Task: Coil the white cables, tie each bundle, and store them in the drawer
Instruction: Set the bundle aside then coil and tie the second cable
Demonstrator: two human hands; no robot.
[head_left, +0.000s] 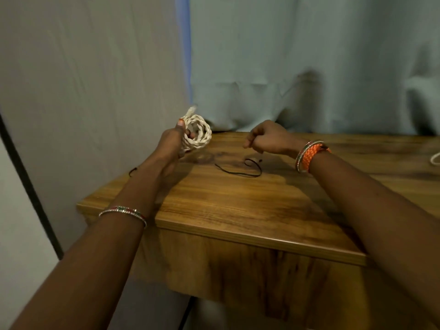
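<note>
From the head camera, the left hand is raised above the far left corner of the wooden desk, with its thumb and fingers curled around a coiled white cable. The coil stands roughly upright in the grip, its loops twisted together into a ring, and one plug end pokes up and to the left above the thumb. The coil is off the desk surface, held in the air near the grey wall on the left.

The right hand hovers over the back of the desk, well apart from the coil. Its fingers are curled into a loose fist; whether it pinches anything between the fingertips is too small to tell. Orange and beaded bangles sit at that wrist, and a thin beaded bangle circles the left forearm.

On the desk, just below and between the hands, lies a thin black tie, loosely looped and untouched. At the far right edge of the desk a bit of another white cable shows. A pale curtain hangs behind the desk.
</note>
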